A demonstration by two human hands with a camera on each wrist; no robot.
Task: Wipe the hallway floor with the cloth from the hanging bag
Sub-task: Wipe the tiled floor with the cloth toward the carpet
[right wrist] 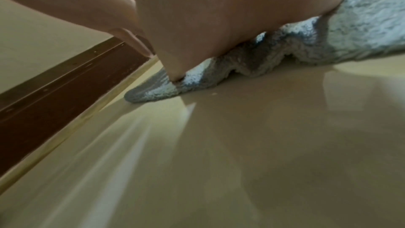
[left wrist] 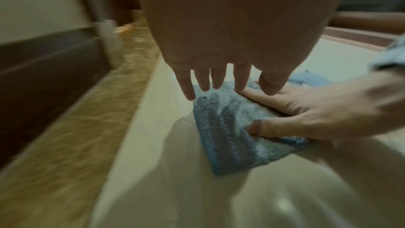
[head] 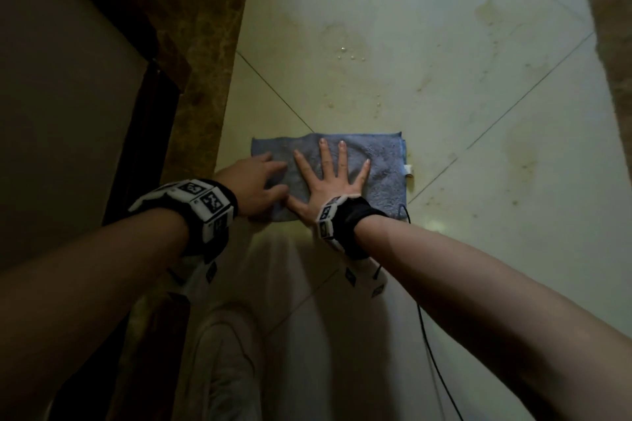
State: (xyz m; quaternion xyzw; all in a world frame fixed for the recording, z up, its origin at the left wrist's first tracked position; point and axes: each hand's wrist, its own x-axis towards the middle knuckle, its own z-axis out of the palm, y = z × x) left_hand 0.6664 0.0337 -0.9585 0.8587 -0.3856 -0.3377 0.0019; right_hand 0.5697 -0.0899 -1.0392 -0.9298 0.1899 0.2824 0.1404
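**Two-handed wiping stroke on the hallway tiles**

At the centre of the head view, the blue terry cloth (head: 342,178) lies folded and flat on the glossy tiled floor (head: 444,44), just beside the brown marble border strip (head: 201,79) at the left of the frame. Right hand (head: 330,181): palm down, fingers (head: 342,161) straight and spread wide, gripping nothing; the spread probably distributes pressure over much of the cloth. Left hand (head: 256,184): laid on the cloth's left part, touching the right thumb; in the left wrist view its fingers (left wrist: 219,79) reach nearly straight to the cloth's edge, closed round nothing, apparently to keep that side from bunching. In the right wrist view the near cloth edge (right wrist: 263,61) ripples slightly under the palm. Water droplets (head: 349,55) and yellowish stains (head: 519,157) remain above and to the right of the cloth, so much floor seems unwiped. A black cable (head: 431,345) trails from the right wristband (head: 342,222).
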